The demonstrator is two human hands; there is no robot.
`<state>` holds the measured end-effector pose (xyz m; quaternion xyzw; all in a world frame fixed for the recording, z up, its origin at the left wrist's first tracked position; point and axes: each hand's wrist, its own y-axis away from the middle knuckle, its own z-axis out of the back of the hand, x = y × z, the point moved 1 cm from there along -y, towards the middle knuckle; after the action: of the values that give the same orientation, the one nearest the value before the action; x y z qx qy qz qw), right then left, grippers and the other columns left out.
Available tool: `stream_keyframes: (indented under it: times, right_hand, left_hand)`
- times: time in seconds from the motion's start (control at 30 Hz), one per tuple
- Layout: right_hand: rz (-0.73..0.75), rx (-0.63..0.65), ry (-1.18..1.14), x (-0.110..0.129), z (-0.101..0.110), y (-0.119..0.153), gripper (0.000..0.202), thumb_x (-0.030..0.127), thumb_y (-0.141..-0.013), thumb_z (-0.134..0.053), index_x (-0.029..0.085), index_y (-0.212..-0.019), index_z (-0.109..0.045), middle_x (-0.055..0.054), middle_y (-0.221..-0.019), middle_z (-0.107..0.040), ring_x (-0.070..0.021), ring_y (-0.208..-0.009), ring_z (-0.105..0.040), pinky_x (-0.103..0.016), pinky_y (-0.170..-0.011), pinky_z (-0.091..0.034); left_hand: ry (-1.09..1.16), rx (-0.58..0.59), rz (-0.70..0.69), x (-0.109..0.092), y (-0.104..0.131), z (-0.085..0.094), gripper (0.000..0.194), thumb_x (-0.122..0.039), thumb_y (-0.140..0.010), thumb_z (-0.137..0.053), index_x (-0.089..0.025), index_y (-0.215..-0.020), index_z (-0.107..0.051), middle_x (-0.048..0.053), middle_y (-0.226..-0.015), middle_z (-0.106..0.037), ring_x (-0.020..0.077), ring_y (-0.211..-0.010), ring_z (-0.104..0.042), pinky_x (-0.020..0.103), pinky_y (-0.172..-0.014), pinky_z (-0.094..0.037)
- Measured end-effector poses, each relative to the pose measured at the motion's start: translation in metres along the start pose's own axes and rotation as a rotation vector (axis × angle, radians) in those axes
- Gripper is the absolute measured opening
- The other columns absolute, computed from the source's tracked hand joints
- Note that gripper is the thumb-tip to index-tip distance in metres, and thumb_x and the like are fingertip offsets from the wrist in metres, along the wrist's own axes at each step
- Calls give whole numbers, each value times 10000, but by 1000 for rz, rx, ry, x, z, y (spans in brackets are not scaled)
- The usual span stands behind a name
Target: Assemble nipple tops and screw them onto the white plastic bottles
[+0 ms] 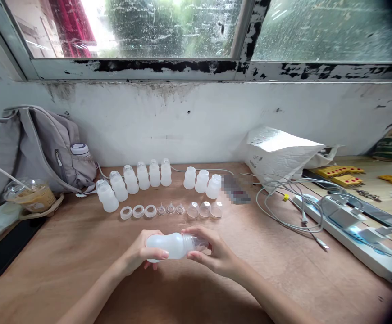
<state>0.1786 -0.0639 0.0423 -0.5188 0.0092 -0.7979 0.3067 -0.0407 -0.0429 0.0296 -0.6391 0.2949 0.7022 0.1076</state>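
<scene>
Holding frosted white bottle [169, 246] sideways, clear cap [199, 243].

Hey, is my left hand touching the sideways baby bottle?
Touching: the head view shows the left hand wrapped around the baby bottle, thumb across its body.

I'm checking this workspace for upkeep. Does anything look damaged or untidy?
Yes: the window frame looks damaged, patchy black and pale like flaking paint. The cables lie in loose loops beside the power strip. No damage shows on the held bottle.
</scene>
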Motion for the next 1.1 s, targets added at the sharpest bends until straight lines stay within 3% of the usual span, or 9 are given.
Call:
stream_keyframes:
  times: [0.2,0.5,0.77,0.93,1.1]
  right_hand:
    - [129,-20,73,6,-1,-2,384,250,-754,-622,215,-1118,-504,-104,-1076,-580,-236,-990,-545,-358,-824,-448]
    - [44,-26,-24,-2,5,-2,383,268,-684,-685,206,-1044,-571,-71,-977,-631,-200,-858,-596,-294,-719,-476]
    - [-152,25,-141,-5,8,-2,405,347,-664,-710,221,-1037,-613,-56,-992,-645,-199,-839,-592,-298,-691,-481]
    - [-311,7,-259,-6,7,-5,369,330,-625,-736,201,-958,-645,-33,-849,-649,-174,-720,-592,-281,-616,-480]
    - [-465,16,-471,-13,5,-8,350,364,-655,-702,141,-910,-616,-15,-686,-615,-125,-511,-580,-267,-494,-497]
  left_hand:
    - [104,112,46,4,-1,3,303,-363,-636,-597,-87,-760,-578,35,-604,-617,66,-335,-468,149,-270,-235]
    - [-38,73,-16,1,-1,2,387,-404,-611,-657,-102,-831,-555,-20,-539,-539,68,-360,-465,146,-297,-268]
    - [-236,46,-76,-2,2,3,379,-359,-616,-676,-152,-904,-543,-20,-701,-572,99,-571,-522,187,-486,-405]
    - [-435,-12,-155,-7,5,1,354,-301,-630,-661,-179,-941,-542,-34,-720,-591,118,-621,-547,203,-551,-415]
    - [-683,-133,-392,-3,7,-1,382,-265,-624,-651,-204,-981,-531,-13,-824,-616,133,-671,-573,211,-572,-442]
